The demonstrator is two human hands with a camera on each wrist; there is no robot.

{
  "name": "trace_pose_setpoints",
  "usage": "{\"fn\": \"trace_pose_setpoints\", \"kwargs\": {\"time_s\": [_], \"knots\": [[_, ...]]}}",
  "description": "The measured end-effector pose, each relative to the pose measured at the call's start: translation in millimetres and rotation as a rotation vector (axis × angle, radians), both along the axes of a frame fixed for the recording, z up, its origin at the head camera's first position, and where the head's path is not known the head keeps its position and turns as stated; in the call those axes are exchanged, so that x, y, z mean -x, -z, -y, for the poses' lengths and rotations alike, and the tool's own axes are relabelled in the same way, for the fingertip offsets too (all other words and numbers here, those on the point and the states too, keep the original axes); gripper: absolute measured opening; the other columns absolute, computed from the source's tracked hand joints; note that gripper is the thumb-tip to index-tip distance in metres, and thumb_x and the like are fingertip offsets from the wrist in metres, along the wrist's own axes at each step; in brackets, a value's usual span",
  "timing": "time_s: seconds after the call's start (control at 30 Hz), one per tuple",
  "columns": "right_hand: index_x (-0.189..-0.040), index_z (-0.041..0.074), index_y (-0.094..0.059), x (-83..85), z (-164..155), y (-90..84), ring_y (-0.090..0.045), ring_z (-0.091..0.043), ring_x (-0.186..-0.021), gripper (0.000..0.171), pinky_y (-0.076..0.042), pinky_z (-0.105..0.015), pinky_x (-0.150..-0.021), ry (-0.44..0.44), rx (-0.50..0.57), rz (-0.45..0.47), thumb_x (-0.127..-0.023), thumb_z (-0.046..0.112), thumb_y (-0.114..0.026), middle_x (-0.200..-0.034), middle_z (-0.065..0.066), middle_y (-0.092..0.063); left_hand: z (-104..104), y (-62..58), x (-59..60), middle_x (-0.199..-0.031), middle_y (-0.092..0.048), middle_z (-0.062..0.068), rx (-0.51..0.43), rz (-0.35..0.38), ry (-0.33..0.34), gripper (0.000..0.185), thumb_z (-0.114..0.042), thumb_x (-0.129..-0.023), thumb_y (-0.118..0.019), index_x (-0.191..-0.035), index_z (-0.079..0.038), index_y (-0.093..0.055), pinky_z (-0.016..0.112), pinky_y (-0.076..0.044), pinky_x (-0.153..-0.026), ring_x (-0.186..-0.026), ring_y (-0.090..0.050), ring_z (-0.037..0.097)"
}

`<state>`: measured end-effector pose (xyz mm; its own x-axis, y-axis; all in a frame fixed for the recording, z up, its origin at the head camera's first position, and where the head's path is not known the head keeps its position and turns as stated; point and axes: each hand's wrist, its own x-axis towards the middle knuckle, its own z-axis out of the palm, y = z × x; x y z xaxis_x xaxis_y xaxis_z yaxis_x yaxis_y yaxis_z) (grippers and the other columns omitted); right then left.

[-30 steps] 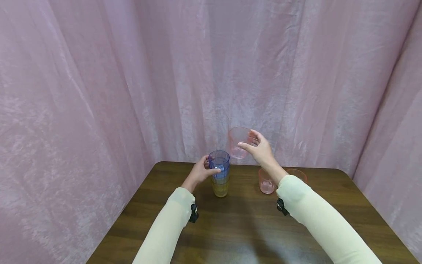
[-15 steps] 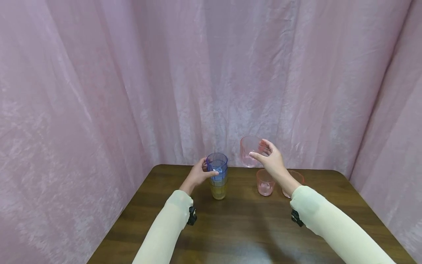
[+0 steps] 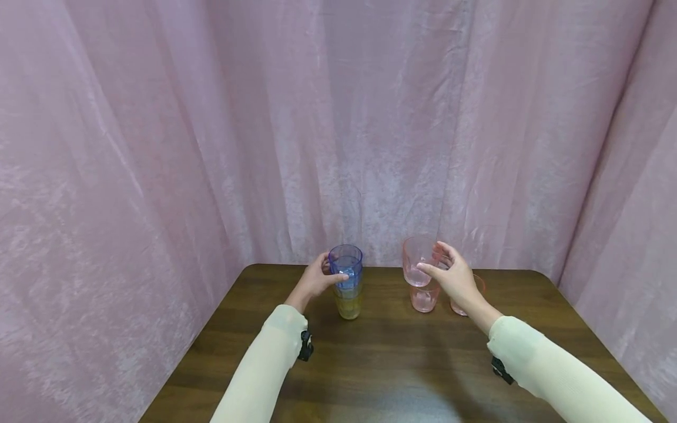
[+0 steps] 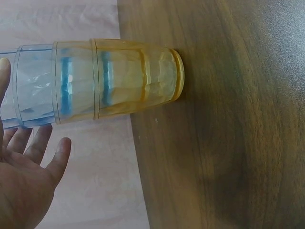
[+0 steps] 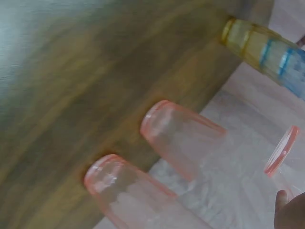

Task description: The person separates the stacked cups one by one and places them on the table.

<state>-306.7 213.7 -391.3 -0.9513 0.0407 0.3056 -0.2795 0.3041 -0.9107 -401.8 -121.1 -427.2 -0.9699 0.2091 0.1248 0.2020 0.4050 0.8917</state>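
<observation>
My left hand (image 3: pixel 314 279) grips the upper part of an upright stack of nested clear plastic cups. A blue cup (image 3: pixel 346 258) tops the stack, and a yellow cup (image 4: pixel 136 78) forms its base on the table. With thumb and fingers, my right hand (image 3: pixel 453 274) holds a clear pink cup (image 3: pixel 415 264) by its side, nearly upright. Its base overlaps the top of a second pink cup (image 3: pixel 424 299) standing on the table. In the right wrist view, a third pink cup (image 5: pixel 128 191) stands beside that one; my right forearm partly hides it in the head view.
All of this is near the back edge of a brown wooden table (image 3: pixel 370 364). Behind the table and along both sides hangs a pink velvet curtain (image 3: pixel 338 117).
Carrying the pink cup, my right hand has moved right and down from near the stack to above the standing pink cup. My left hand keeps its grip on the stack.
</observation>
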Motion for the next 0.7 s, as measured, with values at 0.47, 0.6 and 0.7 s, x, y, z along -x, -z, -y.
{"fn": "trace_pose_setpoints", "kwargs": {"time_s": [0.47,0.6,0.7], "knots": [[-0.154,0.002,-0.028,-11.4,-15.1,47.7,-0.041,-0.038,-0.137,0.091,-0.042,-0.047,-0.106,0.063,-0.044,0.049,-0.086,0.035,-0.079,-0.153,-0.019,-0.038,-0.2,-3.5,-2.7,-0.143,-0.052,0.015,-0.013,-0.009,-0.003,0.068,-0.027,-0.081,-0.085,-0.138,-0.011,-0.052,0.051,-0.042,-0.106,-0.132,-0.049,0.034],[-0.152,-0.001,-0.03,-15.6,-16.4,59.5,-0.041,-0.037,-0.137,0.088,-0.041,-0.043,-0.106,0.059,-0.025,0.04,-0.086,0.03,-0.08,-0.152,-0.019,-0.04,-1.2,-3.3,-2.4,-0.144,-0.052,0.016,-0.013,-0.007,-0.001,0.068,-0.028,-0.081,-0.085,-0.138,-0.011,-0.052,0.052,-0.041,-0.106,-0.132,-0.048,0.034],[-0.151,-0.002,-0.03,-19.3,-17.2,67.3,-0.042,-0.038,-0.136,0.087,-0.043,-0.037,-0.105,0.049,-0.004,0.055,-0.086,0.026,-0.08,-0.152,-0.02,-0.04,-1.8,-2.4,-2.4,-0.143,-0.052,0.016,-0.012,0.001,-0.001,0.068,-0.029,-0.081,-0.085,-0.138,-0.012,-0.052,0.053,-0.041,-0.106,-0.132,-0.048,0.035]]}}
